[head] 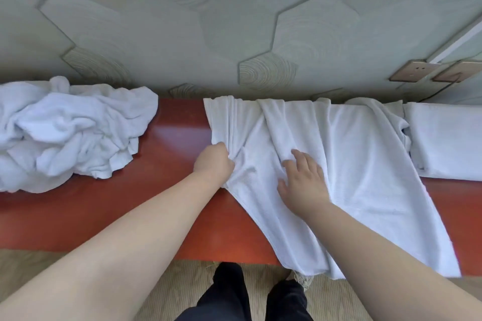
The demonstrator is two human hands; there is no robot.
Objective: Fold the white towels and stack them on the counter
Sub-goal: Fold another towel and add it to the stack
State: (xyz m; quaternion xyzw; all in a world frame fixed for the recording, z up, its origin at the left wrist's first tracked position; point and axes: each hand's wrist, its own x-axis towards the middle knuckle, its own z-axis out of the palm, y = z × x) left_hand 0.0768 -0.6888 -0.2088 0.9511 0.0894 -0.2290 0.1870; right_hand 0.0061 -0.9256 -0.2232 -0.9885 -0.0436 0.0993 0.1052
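One rumpled white cloth towel (pixel 365 164) lies across the middle of the glossy red counter (pixel 169 143), a corner hanging over the counter's front edge; with the left hand (pixel 215 161) gripping its bunched left edge in curled fingers and the right hand (pixel 303 182) pressing flat, fingers spread, smoothing the wrinkles outward before folding seems wisest.

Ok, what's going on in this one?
A person is partway through folding a white towel that is spread, still wrinkled, across the red counter, with its near end hanging over the front edge. The left hand grips the towel's bunched left edge, and the right hand lies flat on its middle with fingers spread. A crumpled pile of white towels waits on the left. A folded towel lies on the right.
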